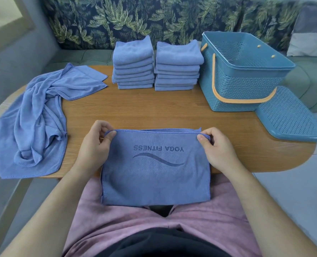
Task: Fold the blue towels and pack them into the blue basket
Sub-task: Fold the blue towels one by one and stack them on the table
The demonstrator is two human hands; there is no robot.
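A blue towel (pixel 155 175) printed "YOGA FITNESS" hangs over the table's near edge onto my lap, doubled over. My left hand (pixel 96 143) pinches its top left corner and my right hand (pixel 215 147) pinches its top right corner. Two stacks of folded blue towels (pixel 133 64) (pixel 178 65) stand at the back of the table. A heap of unfolded blue towels (pixel 35 123) lies on the left. The blue basket (pixel 245 84) with orange handles stands empty at the back right.
The basket's blue lid (pixel 291 117) leans off the wooden table (pixel 144 108) at the right edge. A sofa with leaf-print cushions (pixel 154 17) runs behind the table. Bare wood lies between the held towel and the stacks.
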